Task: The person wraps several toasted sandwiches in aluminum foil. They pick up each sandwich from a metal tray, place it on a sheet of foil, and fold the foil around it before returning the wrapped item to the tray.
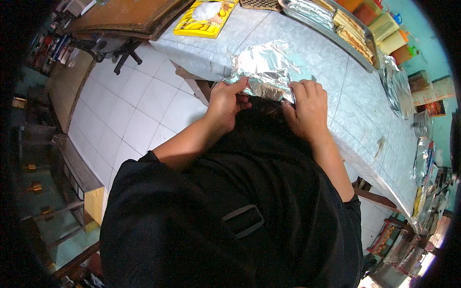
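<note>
A crumpled sheet of aluminium foil (pixel 266 64) lies at the near edge of the table, directly in front of my body. My left hand (pixel 227 102) pinches its near left corner between thumb and fingers. At the near right corner, my right hand (pixel 308 104) grips the foil, fingers on top and thumb beneath. Whether anything lies under or inside the foil cannot be seen. Beyond it, a metal tray (pixel 345 45) holds foil-wrapped pieces (pixel 313 14) and several long browned, filled bread or pastry pieces (pixel 354 36).
A yellow box (pixel 205 18) with a white opening stands at the table's far left. Sauce bottles (pixel 389 32) line the wall behind the tray. Folded foil (pixel 398 86) and a metal pot (pixel 423 124) sit to the right. A wheeled chair base (pixel 124 55) is on the floor.
</note>
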`<state>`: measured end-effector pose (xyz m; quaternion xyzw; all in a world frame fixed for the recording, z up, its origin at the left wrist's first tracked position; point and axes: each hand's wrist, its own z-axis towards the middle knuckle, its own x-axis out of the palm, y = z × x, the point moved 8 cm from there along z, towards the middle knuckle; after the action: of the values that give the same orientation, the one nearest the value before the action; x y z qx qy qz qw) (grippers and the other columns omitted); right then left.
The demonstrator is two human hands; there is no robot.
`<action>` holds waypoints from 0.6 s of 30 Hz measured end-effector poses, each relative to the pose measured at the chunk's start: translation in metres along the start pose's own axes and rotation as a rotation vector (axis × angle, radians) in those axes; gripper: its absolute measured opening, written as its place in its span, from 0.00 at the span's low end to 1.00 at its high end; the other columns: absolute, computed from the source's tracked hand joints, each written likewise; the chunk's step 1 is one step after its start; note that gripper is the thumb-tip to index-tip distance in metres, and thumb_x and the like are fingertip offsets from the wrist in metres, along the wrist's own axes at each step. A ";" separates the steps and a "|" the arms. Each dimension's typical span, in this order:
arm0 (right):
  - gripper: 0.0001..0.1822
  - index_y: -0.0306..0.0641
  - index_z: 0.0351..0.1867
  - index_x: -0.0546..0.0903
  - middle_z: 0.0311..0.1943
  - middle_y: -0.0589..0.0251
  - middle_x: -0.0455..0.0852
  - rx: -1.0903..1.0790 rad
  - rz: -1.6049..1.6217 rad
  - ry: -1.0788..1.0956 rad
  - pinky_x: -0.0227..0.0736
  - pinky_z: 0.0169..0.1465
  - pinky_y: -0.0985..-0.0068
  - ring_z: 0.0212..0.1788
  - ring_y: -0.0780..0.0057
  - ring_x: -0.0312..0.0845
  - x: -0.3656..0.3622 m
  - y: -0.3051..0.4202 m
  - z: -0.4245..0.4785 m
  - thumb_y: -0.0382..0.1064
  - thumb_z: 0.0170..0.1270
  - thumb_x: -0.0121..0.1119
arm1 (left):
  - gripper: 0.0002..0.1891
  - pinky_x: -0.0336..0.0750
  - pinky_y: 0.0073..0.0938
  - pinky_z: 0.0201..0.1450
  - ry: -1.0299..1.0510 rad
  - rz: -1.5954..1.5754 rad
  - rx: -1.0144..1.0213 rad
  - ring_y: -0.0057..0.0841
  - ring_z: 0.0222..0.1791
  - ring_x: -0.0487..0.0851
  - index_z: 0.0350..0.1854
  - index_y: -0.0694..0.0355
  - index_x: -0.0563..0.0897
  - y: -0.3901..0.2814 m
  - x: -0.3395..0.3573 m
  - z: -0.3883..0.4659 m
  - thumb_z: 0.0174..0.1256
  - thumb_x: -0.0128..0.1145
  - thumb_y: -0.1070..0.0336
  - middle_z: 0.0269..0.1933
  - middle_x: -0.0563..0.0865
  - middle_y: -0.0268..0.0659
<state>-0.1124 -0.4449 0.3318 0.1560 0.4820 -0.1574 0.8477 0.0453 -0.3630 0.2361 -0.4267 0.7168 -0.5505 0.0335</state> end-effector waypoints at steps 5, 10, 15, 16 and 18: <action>0.21 0.36 0.43 0.77 0.38 0.52 0.77 0.058 0.021 -0.078 0.66 0.47 0.59 0.44 0.52 0.72 0.003 -0.008 0.006 0.42 0.49 0.68 | 0.11 0.75 0.36 0.35 -0.124 0.945 0.835 0.34 0.31 0.80 0.37 0.62 0.78 -0.072 0.033 0.001 0.65 0.61 0.59 0.30 0.81 0.37; 0.18 0.34 0.39 0.77 0.38 0.49 0.77 0.171 0.038 -0.023 0.67 0.47 0.58 0.43 0.50 0.72 0.007 -0.026 0.022 0.42 0.50 0.67 | 0.15 0.70 0.49 0.54 -0.057 1.267 1.203 0.44 0.45 0.81 0.46 0.64 0.78 -0.077 0.078 0.002 0.63 0.60 0.61 0.41 0.84 0.44; 0.16 0.35 0.37 0.77 0.37 0.50 0.77 0.169 0.052 0.005 0.69 0.48 0.58 0.43 0.50 0.72 0.004 -0.040 0.020 0.41 0.50 0.66 | 0.29 0.59 0.61 0.67 0.117 1.399 1.365 0.48 0.64 0.72 0.66 0.67 0.67 -0.039 0.089 0.002 0.66 0.59 0.60 0.64 0.74 0.51; 0.16 0.35 0.36 0.78 0.37 0.50 0.77 0.166 0.056 0.018 0.69 0.48 0.59 0.43 0.51 0.72 0.004 -0.042 0.020 0.41 0.50 0.66 | 0.30 0.58 0.61 0.67 0.145 1.458 1.372 0.48 0.66 0.70 0.67 0.67 0.67 -0.039 0.092 0.002 0.66 0.59 0.60 0.67 0.71 0.51; 0.16 0.36 0.36 0.78 0.37 0.51 0.77 0.170 0.066 0.037 0.70 0.48 0.59 0.44 0.51 0.72 0.003 -0.045 0.021 0.41 0.49 0.66 | 0.31 0.58 0.59 0.68 0.237 1.450 1.415 0.47 0.66 0.69 0.67 0.68 0.66 -0.047 0.099 0.001 0.65 0.59 0.60 0.67 0.71 0.49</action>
<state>-0.1134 -0.4947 0.3340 0.2460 0.4771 -0.1669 0.8270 0.0103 -0.4295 0.3153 0.2852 0.3117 -0.7336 0.5323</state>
